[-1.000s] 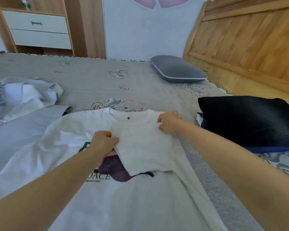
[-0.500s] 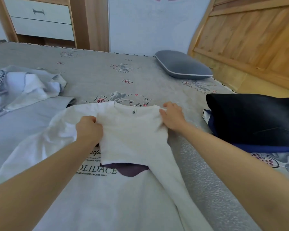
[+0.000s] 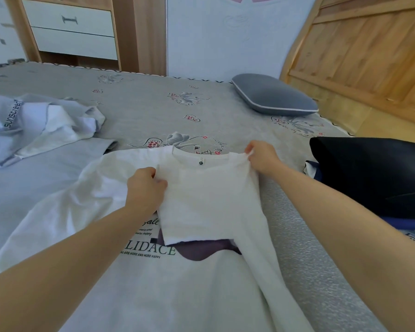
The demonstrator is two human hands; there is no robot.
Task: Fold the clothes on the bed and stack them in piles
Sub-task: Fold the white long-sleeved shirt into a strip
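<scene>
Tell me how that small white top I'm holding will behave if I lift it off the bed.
Probably floppy: the white top already sags and creases between the left hand and right hand pinching its shoulders. Likely light, since fingertip pinches seem enough to hold it. Its folded part may fall open, as nothing pins the lower edge.

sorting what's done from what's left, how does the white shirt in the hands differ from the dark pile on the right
The white shirt lies spread across the bed, partly folded; the dark pile is already folded and stacked. The white shirt is gripped at its top by the left hand and right hand; nothing touches the dark pile. The shirt is white with a printed front; the pile is black over blue. Both rest on the grey bed.
</scene>
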